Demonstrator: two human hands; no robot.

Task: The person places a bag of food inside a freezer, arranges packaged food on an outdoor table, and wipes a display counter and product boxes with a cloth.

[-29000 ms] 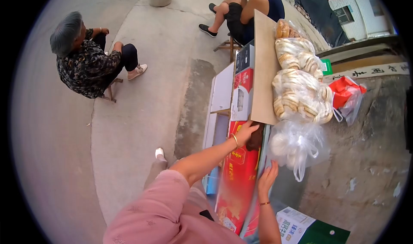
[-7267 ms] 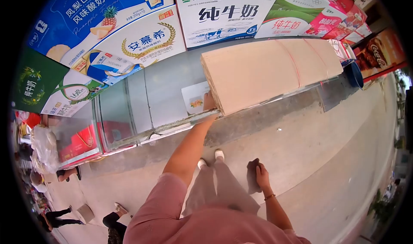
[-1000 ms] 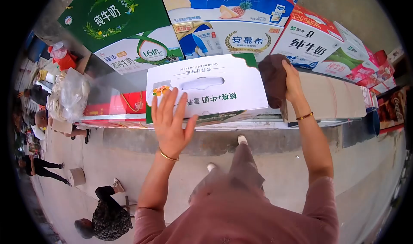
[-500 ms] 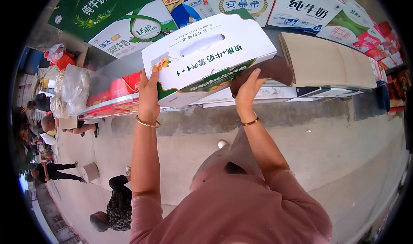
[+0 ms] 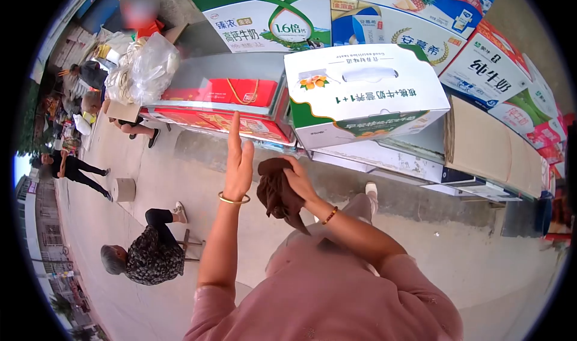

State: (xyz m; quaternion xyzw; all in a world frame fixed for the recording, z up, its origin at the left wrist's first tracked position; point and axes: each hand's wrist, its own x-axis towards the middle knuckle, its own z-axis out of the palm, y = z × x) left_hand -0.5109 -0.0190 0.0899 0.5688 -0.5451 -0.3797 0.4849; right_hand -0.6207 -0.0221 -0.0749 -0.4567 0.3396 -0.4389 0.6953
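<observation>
In my right hand (image 5: 299, 181) is a crumpled brown cloth (image 5: 277, 192), gripped in front of my body. My left hand (image 5: 239, 163) is held up just left of the cloth, apart from it, fingers stretched out and holding nothing. Beyond both hands, a white and green milk carton box (image 5: 366, 94) with a handle slot rests on the glass counter (image 5: 240, 66). Red gift boxes (image 5: 234, 92) show through the glass, past my left fingertips.
Stacked milk cartons (image 5: 270, 25) line the back of the counter. Flattened cardboard (image 5: 490, 139) lies to the right. Plastic bags (image 5: 150, 67) hang at the left end. A seated person (image 5: 153, 254) is at lower left, near a round stool (image 5: 124, 190); others are farther off.
My left hand has let go of the milk carton box, which now rests on the counter. My right hand has drawn back toward my body with the brown cloth. The view has turned left.
</observation>
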